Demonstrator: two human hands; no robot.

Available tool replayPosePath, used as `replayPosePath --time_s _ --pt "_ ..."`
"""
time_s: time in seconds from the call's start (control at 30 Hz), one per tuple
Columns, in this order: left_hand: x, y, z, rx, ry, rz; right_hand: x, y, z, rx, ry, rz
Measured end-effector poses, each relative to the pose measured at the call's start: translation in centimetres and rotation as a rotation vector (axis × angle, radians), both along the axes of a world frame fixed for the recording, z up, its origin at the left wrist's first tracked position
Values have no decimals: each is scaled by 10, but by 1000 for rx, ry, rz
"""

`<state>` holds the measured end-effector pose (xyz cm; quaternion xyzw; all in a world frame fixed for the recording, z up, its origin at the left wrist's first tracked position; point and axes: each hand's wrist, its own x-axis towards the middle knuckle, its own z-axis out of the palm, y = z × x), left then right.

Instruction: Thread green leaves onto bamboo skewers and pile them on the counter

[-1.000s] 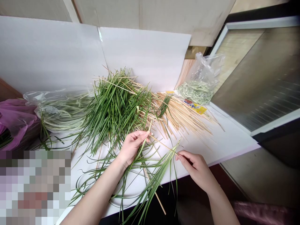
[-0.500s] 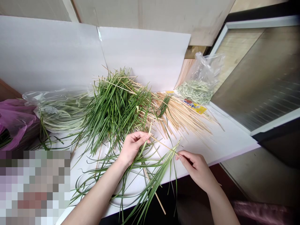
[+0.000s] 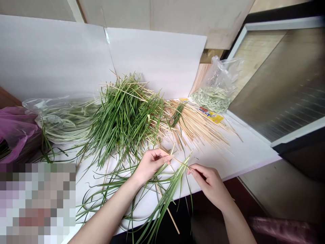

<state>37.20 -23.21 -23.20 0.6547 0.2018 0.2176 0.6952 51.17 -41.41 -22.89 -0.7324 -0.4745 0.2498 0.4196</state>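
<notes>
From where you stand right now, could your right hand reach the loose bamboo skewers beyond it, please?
Probably yes: only white tabletop lies between the right hand and the bamboo skewers, though it now pinches a thin stick.

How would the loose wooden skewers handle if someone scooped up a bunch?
The thin wooden skewers probably feel light and fairly stiff, since they lie straight. Being slim and loose, they would likely slide apart and roll unless gathered tight. Their shafts might snap under a hard bend.
</notes>
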Motion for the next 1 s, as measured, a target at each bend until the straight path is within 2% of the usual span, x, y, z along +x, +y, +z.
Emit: replayPosePath --time_s 0.2,0.33,0.47,0.53,0.7,0.8,0.9,1.0 --pt "2 -7 -3 -6 12 -82 -9 6 0 15 -22 -1" --pt "-4 1 5 160 68 -105 -4 4 -4 26 -20 -35" --pt "-12 16 11 261 111 -142 14 -7 -7 10 -35 -72" --pt "-13 20 10 383 133 -103 24 -12 -7 -13 -39 -70" --pt "-9 13 1 867 313 -107 33 -18 -6 -56 -41 -33" --pt "-7 9 0 1007 420 -111 32 -18 -5 -73 -33 -15" --pt "-8 11 0 958 401 -111 31 -17 -6 -72 -23 -3" --pt "-10 16 1 708 305 -80 33 -18 -6 -70 -10 1"
